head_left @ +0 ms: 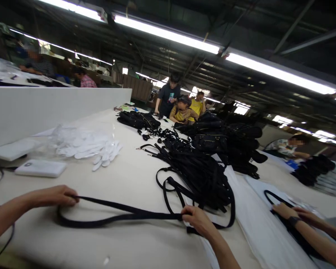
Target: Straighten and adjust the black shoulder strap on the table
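Left hand [54, 196]: fingers pinched on one end of black strap [123, 215]. Behind it, white power bank [40, 168] and white gloves [86, 145] on table [134, 175]. Strap lies flat, doubled, across near table. Right hand [197, 220]: closed on strap's other end, beside pile of black straps [198, 172]. Far right: co-worker's hands [294, 215] rest on another black strap [274, 196].
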### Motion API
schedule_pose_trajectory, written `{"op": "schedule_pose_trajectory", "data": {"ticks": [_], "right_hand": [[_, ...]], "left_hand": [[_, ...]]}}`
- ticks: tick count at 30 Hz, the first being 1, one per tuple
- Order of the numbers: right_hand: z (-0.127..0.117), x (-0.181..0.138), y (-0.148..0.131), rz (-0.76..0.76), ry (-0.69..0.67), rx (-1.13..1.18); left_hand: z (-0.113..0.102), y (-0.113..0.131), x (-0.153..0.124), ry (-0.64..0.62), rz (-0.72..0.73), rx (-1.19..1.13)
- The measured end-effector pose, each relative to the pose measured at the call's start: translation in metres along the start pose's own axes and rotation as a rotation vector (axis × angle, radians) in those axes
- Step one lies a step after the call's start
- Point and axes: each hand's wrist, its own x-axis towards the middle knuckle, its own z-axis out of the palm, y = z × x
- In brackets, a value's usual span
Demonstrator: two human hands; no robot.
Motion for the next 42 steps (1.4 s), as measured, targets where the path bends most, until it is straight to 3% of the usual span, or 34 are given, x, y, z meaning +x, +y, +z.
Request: {"op": "schedule_pose_trajectory", "data": {"ticks": [2, 6, 11, 15, 19, 24, 31, 36, 42], "right_hand": [[0.009, 0.002, 0.005, 0.007, 0.027, -0.072], [0.016, 0.005, 0.012, -0.006, 0.049, -0.207], [0.017, 0.008, 0.022, -0.06, 0.02, -0.199], [0.022, 0.009, 0.031, -0.058, -0.005, -0.165], [0.027, 0.01, 0.04, -0.069, -0.003, -0.138], [0.028, 0.012, 0.043, -0.057, 0.03, -0.126], [0.027, 0.01, 0.039, -0.053, 0.034, -0.152], [0.028, 0.01, 0.039, -0.07, 0.052, -0.15], [0.029, 0.012, 0.043, -0.052, 0.059, -0.146]], "left_hand": [[-0.017, 0.001, 0.007, -0.065, 0.026, 0.09], [-0.033, 0.008, 0.007, 0.033, 0.032, 0.224], [-0.015, 0.016, -0.008, -0.012, 0.233, 0.246], [0.006, 0.002, -0.014, -0.025, 0.256, 0.296], [0.008, -0.016, -0.021, 0.0, 0.257, 0.303], [0.001, -0.023, -0.031, 0.107, 0.191, 0.286], [0.029, -0.006, -0.008, 0.27, 0.084, 0.349], [0.035, -0.006, -0.004, 0.37, -0.071, 0.345], [0.05, -0.003, -0.004, 0.378, -0.174, 0.41]]}}
